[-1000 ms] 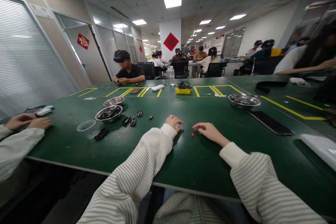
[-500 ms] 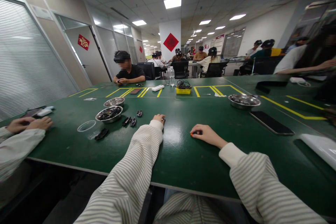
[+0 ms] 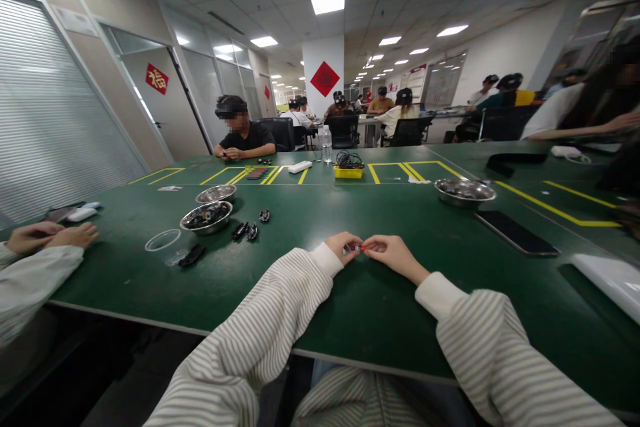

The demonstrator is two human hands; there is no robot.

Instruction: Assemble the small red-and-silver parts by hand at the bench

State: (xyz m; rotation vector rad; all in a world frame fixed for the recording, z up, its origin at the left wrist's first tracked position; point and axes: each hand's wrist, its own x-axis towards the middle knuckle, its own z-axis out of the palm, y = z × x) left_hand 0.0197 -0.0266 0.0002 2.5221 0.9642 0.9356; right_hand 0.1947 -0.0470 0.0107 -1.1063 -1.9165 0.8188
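Observation:
My left hand (image 3: 341,245) and my right hand (image 3: 389,250) meet just above the green table (image 3: 310,293), fingers pinched together. Between the fingertips sits a tiny part (image 3: 356,248) with a red end and a pale or metallic bit; both hands grip it. Its exact shape is too small to make out. Both arms wear striped sleeves. To the left lie small black parts (image 3: 247,231) near a steel bowl (image 3: 207,216) filled with more black parts.
A second steel bowl (image 3: 217,194) and a clear plastic lid (image 3: 164,240) lie at the left. Another bowl (image 3: 465,191) and a black phone (image 3: 516,233) sit at the right. A co-worker's hands (image 3: 53,237) rest at the far left. Other people sit at tables behind.
My left hand reached forward to the left, picked up a small piece, then came back. Both hands now meet at the middle, pinching the small red part together.

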